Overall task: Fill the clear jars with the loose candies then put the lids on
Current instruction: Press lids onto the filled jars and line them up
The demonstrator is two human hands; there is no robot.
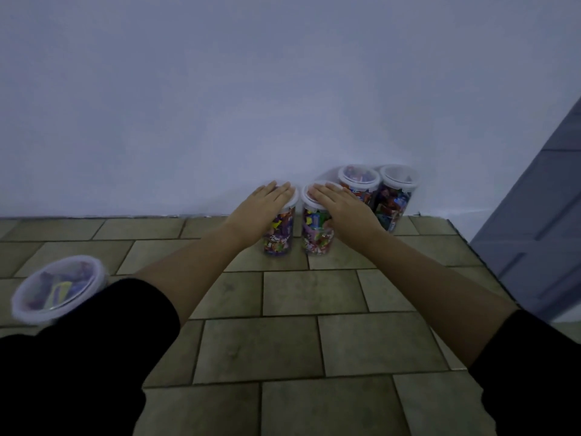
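Arms reach forward; left hand (267, 199) and right hand (336, 199) lie flat (fingers straight) on two lidded jars (316, 237).

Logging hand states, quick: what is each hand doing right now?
Left hand: open, fingers straight, resting flat on top of a candy jar.
Right hand: open, resting flat on top of the neighbouring jar.

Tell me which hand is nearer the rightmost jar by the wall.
Right. The right hand lies flat atop the middle jar, left of the rightmost jar; the left hand rests atop the jar farther left.
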